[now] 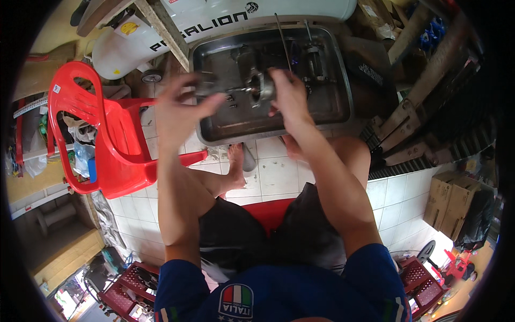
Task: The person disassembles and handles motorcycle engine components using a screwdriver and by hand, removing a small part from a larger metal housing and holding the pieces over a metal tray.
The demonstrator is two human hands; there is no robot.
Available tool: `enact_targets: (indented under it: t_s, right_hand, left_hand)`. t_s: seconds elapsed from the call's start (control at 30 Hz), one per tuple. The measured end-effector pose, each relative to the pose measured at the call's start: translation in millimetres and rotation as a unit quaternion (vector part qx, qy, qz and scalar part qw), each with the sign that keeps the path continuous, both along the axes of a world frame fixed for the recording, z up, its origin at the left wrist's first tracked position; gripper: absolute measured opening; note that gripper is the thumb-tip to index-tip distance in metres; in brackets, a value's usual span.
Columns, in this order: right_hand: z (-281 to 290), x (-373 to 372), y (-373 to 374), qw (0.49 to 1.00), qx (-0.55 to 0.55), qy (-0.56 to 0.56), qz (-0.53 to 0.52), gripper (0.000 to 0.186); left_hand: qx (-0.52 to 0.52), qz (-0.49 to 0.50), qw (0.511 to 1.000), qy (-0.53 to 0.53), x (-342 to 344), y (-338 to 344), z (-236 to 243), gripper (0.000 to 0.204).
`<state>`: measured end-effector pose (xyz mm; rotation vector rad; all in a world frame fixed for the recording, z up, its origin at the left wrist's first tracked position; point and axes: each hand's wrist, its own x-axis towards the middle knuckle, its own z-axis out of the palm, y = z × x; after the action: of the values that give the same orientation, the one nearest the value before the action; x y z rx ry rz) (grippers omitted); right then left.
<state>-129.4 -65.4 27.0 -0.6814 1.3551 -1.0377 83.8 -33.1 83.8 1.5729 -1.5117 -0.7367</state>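
Note:
Over a dark metal tray (208, 135), my right hand (292, 99) grips a grey metal housing (263, 88) with a round opening, its fingers over the right side. My left hand (185, 110) is smeared by motion above the tray's left edge. Its thumb points right, and a dark round part (208, 83) shows blurred between thumb and fingers. Small bolts (232, 102) lie in the tray, left of the housing. A thin rod (283, 40) leans across the tray's far edge. Beside it lies a dark cylindrical metal part (315, 61).
A red plastic chair (126, 142) stands at the left. Behind the tray lies a white air compressor tank (214, 27), with a wooden leg (163, 32) in front. Dark metal framework (407, 115) rises at the right. Cardboard boxes (445, 201) sit on the tiled floor (276, 174) farther right.

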Motion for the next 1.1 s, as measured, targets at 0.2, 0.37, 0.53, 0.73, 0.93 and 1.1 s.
enact_targets:
  t_s: [0.2,0.37,0.53,0.73,0.93,1.1]
  right_hand:
    - [-2,-27,-8,0.982,0.028,-0.182,-0.039,0.032]
    - [-4,-11,-5,0.934,0.089,-0.346,-0.032,0.027]
    - [-11,-10,-1,0.929,0.064,-0.361,0.05,0.041]
    - [4,-2,2,0.994,-0.037,-0.103,-0.022,0.031]
    - [1,-1,5,0.998,-0.039,0.021,-0.036,0.035]
    - [3,3,6,0.995,-0.069,0.066,-0.034,0.036]
  left_hand:
    - [-0.05,-0.023,0.887,0.459,56,-4,-37,0.056]
    - [0.075,-0.203,0.829,0.516,21,-7,-26,0.084]
    - [0.102,-0.242,0.787,0.558,25,-5,-32,0.099]
    - [0.066,-0.166,0.922,0.344,19,-10,-28,0.061]
    - [0.13,-0.148,0.951,0.24,-6,-10,-25,0.063]
    - [0.115,-0.158,0.966,0.169,-12,-12,-28,0.064]
